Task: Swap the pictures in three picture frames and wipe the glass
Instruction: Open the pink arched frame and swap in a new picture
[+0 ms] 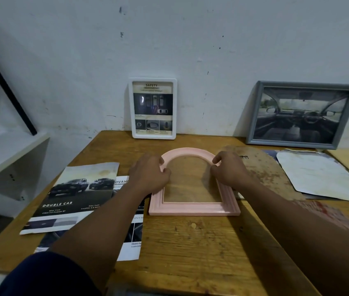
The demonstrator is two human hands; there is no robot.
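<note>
On the table (190, 242) my left hand (151, 174) and right hand (229, 171) grip opposite sides of the pink frame (192, 208), arch pointing away.

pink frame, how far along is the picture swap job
Done: the pink frame looks emptied, bare table showing through it, its arched backing board to the right. In hand: left hand and right hand grip its sides. To do: a new picture from the loose car pages, closing it, wiping. The white frame and grey frame hold pictures against the wall; swapped or not, I can't tell.
</note>
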